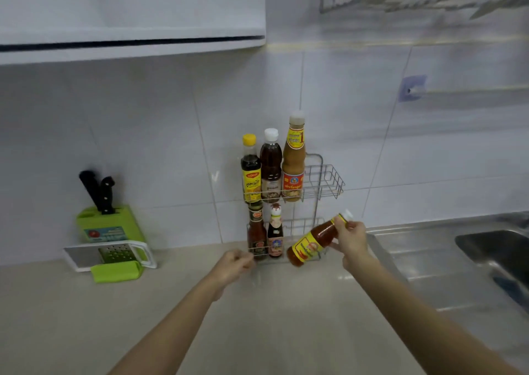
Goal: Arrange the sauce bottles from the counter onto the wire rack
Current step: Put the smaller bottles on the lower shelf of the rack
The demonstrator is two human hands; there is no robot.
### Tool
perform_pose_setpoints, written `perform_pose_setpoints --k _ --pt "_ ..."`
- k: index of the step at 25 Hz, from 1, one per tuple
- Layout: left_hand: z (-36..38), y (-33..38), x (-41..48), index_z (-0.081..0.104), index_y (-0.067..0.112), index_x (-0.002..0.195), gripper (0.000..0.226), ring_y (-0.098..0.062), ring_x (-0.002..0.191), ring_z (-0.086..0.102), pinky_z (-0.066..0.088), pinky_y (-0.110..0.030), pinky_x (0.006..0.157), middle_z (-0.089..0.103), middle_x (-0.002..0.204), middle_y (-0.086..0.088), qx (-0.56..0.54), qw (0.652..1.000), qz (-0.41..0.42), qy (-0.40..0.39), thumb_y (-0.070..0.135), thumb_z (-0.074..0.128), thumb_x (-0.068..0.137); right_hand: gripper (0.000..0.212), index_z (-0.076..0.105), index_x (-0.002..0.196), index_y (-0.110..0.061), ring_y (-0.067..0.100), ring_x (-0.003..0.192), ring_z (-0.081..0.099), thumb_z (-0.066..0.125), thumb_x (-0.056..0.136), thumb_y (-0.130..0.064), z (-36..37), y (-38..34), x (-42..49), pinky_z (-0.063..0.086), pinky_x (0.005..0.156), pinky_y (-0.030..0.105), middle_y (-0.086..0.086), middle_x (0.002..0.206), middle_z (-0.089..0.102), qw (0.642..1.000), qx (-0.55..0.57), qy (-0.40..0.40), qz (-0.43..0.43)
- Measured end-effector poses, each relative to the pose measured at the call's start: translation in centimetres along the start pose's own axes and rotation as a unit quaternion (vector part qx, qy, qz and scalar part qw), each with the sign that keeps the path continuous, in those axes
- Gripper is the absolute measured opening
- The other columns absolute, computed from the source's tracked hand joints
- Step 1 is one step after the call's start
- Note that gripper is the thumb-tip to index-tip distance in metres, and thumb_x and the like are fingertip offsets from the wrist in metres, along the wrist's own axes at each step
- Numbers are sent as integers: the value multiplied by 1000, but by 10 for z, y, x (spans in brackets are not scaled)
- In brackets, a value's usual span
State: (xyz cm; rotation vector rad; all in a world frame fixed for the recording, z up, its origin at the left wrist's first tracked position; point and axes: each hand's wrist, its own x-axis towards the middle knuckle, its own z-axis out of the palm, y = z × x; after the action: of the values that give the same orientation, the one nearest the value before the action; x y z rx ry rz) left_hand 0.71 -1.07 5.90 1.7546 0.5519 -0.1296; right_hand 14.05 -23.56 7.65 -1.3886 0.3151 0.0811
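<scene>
Orange-red bottle [315,241], yellow label; green knife block [110,225]

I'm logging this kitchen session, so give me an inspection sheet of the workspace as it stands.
Surface: beige counter, bare in front.
Job's things: wire rack holds three bottles on top, two below; orange-red sauce bottle tilted at lower tier.
Clutter: green knife block, grater.
Grippers: right hand holds the tilted bottle near its neck; left hand at rack's lower front edge, contact unclear.
Cables: nothing seen.
Surroundings: tiled wall, steel sink right, cabinet above.
</scene>
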Motion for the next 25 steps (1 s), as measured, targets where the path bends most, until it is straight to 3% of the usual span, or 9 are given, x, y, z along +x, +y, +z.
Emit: perform_pose_setpoints --k 3,6,10,13,18,20,22,25 --pt "-2 -17 25 56 12 93 10 -17 86 58 40 -23 65 61 92 -5 -7 999 -30 29 22 59 94 25 45 87 -12 40 104 61 62 90 -30 -6 16 24 49 94 60 27 112 61 993 11 120 19" --pt "4 -30 55 59 5 100 11 -26 95 60 46 -32 79 62 93 -7 -7 997 -36 73 12 57 92 24 43 87 -12 41 108 60 61 91 -27 -3 29 49 50 92 60 29 118 57 987 54 149 6" --pt "16 -40 86 55 10 114 21 -27 113 55 44 -42 101 61 119 -10 -49 993 -46 100 19 53 96 21 41 85 -19 27 100 57 60 92 -22 12 40 74 52 90 56 16 111 50 990 68 115 -45" --pt "22 -38 99 49 22 135 41 -13 121 47 33 -34 103 54 133 4 -166 984 -34 55 41 34 102 22 42 99 -12 26 99 56 61 92 -21 29 46 86 52 91 50 14 107 52 994 -1 76 -78" --pt "33 -38 109 37 21 147 56 -11 137 37 22 -30 113 46 145 8 -220 974 -13 50 49 18 102 15 50 99 -9 15 82 59 61 91 -16 47 55 92 49 60 13 16 104 59 976 -153 -30 -151" --pt "35 -39 110 36 19 149 57 -14 142 35 20 -33 119 43 151 4 -223 973 -11 54 47 18 103 14 52 101 -9 17 87 60 60 92 -15 51 56 91 49 66 13 16 106 60 962 -199 -56 -178" --pt "35 -38 110 34 20 150 56 -13 141 35 20 -33 120 41 153 2 -214 975 -7 55 47 18 103 19 53 107 -7 22 98 60 59 92 -17 57 55 88 52 78 27 14 110 61 950 -234 -89 -187" --pt "32 -37 111 37 23 148 54 -7 129 40 25 -26 108 44 151 2 -214 975 -4 58 46 19 103 27 55 116 -6 23 103 59 59 93 -18 63 57 82 49 82 31 11 114 59 923 -286 -149 -210"
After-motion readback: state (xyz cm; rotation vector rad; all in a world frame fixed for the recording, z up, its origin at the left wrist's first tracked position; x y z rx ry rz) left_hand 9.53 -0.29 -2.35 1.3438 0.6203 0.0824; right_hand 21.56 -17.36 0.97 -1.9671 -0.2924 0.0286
